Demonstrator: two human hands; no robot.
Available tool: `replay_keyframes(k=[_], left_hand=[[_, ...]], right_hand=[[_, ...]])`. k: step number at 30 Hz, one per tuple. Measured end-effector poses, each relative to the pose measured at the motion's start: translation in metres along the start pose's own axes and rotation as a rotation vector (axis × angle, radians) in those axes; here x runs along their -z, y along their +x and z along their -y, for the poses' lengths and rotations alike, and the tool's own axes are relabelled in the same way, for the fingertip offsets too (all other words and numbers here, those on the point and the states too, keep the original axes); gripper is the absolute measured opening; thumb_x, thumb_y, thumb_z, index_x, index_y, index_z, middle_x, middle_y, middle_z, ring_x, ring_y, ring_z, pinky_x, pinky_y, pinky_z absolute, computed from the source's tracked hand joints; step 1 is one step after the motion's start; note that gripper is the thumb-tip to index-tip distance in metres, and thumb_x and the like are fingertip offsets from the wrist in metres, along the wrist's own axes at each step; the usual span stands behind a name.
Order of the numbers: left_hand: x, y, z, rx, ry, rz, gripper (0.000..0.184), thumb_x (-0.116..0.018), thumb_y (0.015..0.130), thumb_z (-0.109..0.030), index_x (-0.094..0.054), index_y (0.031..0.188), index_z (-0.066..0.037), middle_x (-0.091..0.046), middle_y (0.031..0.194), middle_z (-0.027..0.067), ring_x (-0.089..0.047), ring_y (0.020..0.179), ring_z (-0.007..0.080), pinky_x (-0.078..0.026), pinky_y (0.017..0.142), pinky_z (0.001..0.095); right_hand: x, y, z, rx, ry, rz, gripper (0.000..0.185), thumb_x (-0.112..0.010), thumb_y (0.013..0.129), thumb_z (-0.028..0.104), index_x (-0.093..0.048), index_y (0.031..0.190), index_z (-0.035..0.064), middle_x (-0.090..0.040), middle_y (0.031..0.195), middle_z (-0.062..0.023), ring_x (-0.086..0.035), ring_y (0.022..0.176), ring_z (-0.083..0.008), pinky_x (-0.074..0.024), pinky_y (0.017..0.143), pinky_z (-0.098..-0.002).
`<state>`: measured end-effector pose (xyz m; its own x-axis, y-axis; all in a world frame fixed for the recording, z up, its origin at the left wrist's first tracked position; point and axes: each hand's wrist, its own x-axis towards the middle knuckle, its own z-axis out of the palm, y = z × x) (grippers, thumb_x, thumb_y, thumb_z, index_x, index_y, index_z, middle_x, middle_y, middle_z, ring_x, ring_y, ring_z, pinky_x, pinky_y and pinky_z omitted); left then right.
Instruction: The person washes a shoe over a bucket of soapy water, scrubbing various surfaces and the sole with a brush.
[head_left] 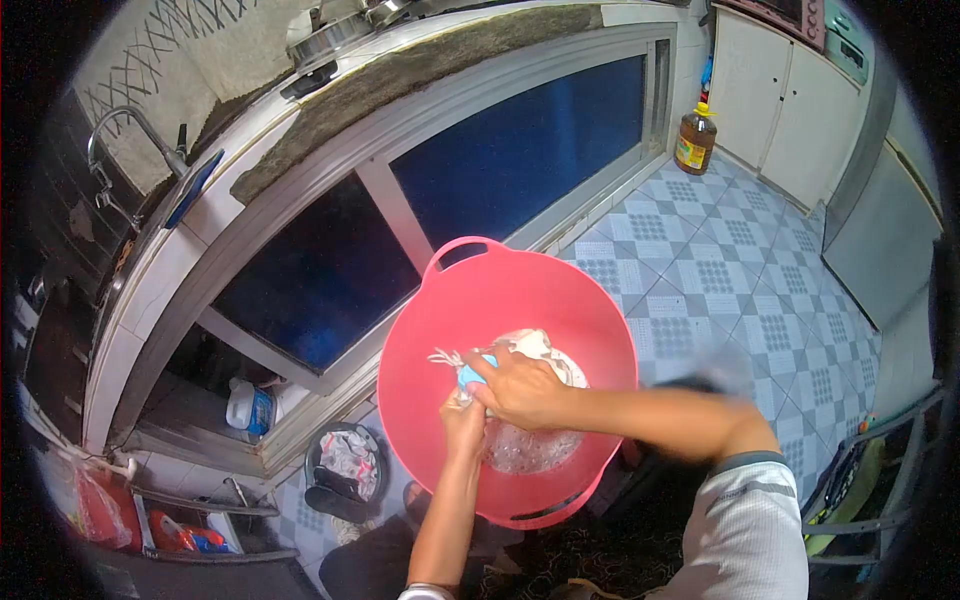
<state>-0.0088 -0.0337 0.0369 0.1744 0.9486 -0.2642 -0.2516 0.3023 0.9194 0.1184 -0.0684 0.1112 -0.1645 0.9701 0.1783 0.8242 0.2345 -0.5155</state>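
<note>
A large pink tub (560, 285) with cut-out handles stands on the floor in front of me. In its bottom lie sudsy water (530, 455) and a wet whitish cloth (537, 343), part of it hidden under my hands. My left hand (463, 425) is closed on a bunched end of the cloth, with pale strands sticking out beyond it. Against that bunch, my right hand (525, 390) grips a light-blue bar (478, 371) that looks like soap. Its fingers cover much of the bar, and both hands meet over the tub's middle.
Left of the tub stands a small dark bin (345, 500) with rubbish inside. A counter with glass-panelled cabinets (525, 150) runs behind. An oil jug (696, 140) stands on the tiled floor (680, 250). A metal rack (880, 490) is at the right.
</note>
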Motion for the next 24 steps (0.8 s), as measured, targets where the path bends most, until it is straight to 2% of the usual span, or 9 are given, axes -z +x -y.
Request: replay_keyframes(k=[4,7,8,11,12,17,21,23,24], left_hand=[[0.005,0.0,0.009,-0.206,0.065,-0.061,0.022,-0.057,0.075,0.001,-0.058,0.097,0.003,-0.062,0.083,0.008,-0.062,0.066,0.0163,-0.054,0.056,0.0281],[0.004,0.001,0.001,-0.192,0.055,-0.071,0.024,-0.053,0.075,0.002,-0.058,0.098,0.003,-0.061,0.084,0.0077,-0.062,0.068,0.0159,-0.054,0.058,0.0279],[0.021,0.016,0.023,-0.227,0.062,-0.058,0.023,-0.051,0.076,0.0,-0.058,0.098,0.003,-0.061,0.085,0.0082,-0.061,0.069,0.0153,-0.053,0.057,0.0269],[0.01,0.009,0.016,-0.309,0.003,-0.059,0.024,-0.05,0.077,-0.002,-0.057,0.1,0.004,-0.061,0.087,0.0086,-0.061,0.07,0.0149,-0.053,0.056,0.0267],[0.006,-0.001,0.005,-0.276,0.075,-0.023,0.032,-0.05,0.08,-0.004,-0.054,0.109,0.01,-0.06,0.098,0.0115,-0.057,0.085,0.0144,-0.046,0.074,0.0257],[0.019,0.008,0.022,-0.221,-0.003,-0.131,0.038,-0.049,0.079,-0.004,-0.05,0.113,0.014,-0.06,0.101,0.0126,-0.057,0.087,0.0151,-0.045,0.076,0.0263],[0.012,0.007,0.012,-0.269,0.036,-0.07,0.04,-0.05,0.079,-0.005,-0.05,0.113,0.014,-0.059,0.103,0.0136,-0.056,0.086,0.0152,-0.045,0.076,0.0264],[0.017,0.012,0.019,-0.289,-0.016,-0.116,0.04,-0.051,0.078,-0.004,-0.049,0.113,0.015,-0.058,0.106,0.0143,-0.056,0.09,0.0162,-0.045,0.078,0.0263],[0.015,0.008,0.015,-0.282,-0.018,-0.124,0.04,-0.051,0.078,-0.004,-0.049,0.113,0.015,-0.058,0.106,0.0143,-0.056,0.09,0.0162,-0.045,0.078,0.0263]], right_hand=[[-0.011,0.024,-0.054,-0.219,-0.248,0.107,0.053,-0.04,0.09,0.042,-0.039,0.126,0.0035,-0.052,0.104,-0.029,-0.062,0.079,-0.0369,-0.0507,0.067,-0.0433],[-0.008,0.004,-0.021,0.008,-0.219,0.002,0.051,-0.04,0.09,0.042,-0.041,0.125,0.0041,-0.055,0.098,-0.0274,-0.062,0.077,-0.0356,-0.0504,0.065,-0.0436],[0.008,-0.001,-0.001,-0.009,-0.117,0.114,0.05,-0.039,0.09,0.039,-0.04,0.126,0.0043,-0.053,0.098,-0.0281,-0.059,0.08,-0.0393,-0.0486,0.068,-0.0471],[-0.012,0.018,-0.043,-0.164,-0.175,0.065,0.047,-0.042,0.089,0.037,-0.04,0.125,0.0064,-0.052,0.096,-0.0279,-0.059,0.077,-0.0396,-0.0494,0.064,-0.0463],[-0.006,0.019,-0.047,-0.175,-0.205,0.086,0.047,-0.042,0.089,0.037,-0.04,0.126,0.0077,-0.052,0.095,-0.0272,-0.06,0.077,-0.039,-0.0498,0.062,-0.0456],[-0.007,0.007,-0.013,-0.019,-0.171,0.069,0.045,-0.041,0.09,0.038,-0.043,0.121,0.0062,-0.054,0.097,-0.0252,-0.06,0.078,-0.0381,-0.0502,0.06,-0.0446],[-0.006,0.026,-0.05,-0.247,-0.275,0.087,0.048,-0.041,0.09,0.039,-0.041,0.125,0.0048,-0.054,0.095,-0.0263,-0.06,0.079,-0.038,-0.0495,0.061,-0.0467],[0.0,0.015,-0.019,-0.131,-0.174,-0.006,0.047,-0.039,0.09,0.04,-0.042,0.124,0.0061,-0.055,0.098,-0.0255,-0.06,0.081,-0.0357,-0.0495,0.063,-0.0463],[0.002,0.009,-0.002,-0.092,-0.226,0.075,0.048,-0.036,0.091,0.041,-0.042,0.125,0.0074,-0.055,0.101,-0.0264,-0.06,0.081,-0.0361,-0.0487,0.067,-0.0469]])
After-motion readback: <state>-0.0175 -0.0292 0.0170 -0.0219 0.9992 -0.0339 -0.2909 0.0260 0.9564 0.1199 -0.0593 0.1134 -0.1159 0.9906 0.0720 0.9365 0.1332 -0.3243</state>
